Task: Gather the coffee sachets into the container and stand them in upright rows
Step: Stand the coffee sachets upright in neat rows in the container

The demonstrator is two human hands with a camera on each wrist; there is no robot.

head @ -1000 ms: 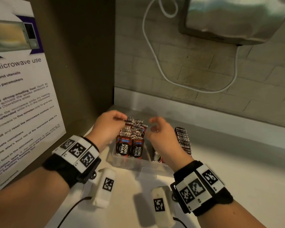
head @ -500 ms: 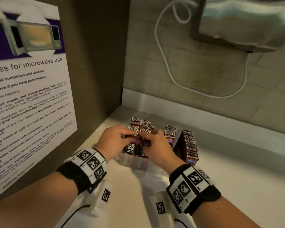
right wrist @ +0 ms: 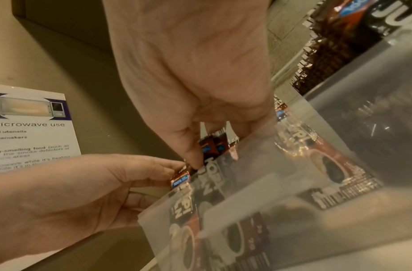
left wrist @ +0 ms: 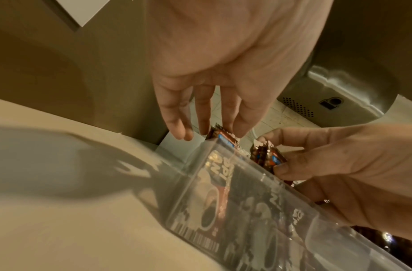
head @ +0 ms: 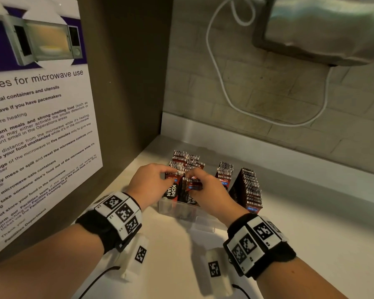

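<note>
— Glossy paper on the left wall, the microwave poster point(head: 37, 117); what's below?

— Left hand point(head: 148, 184), fingers nearly straight, their tips resting on the crimped tops of the coffee sachets point(head: 187, 167). These stand upright in the clear plastic container point(head: 177, 209) on the pale counter point(head: 311, 234).

— And the right hand point(head: 209, 194)?

— Thumb and curled fingers pinch a small bundle of foil sachets over the container's near end. Right of it, two more rows stand upright, barcode edges up.

— Different from a second ago?

— Then both hands hovered apart above the row, holding nothing visible; now they meet at its near end.
</note>
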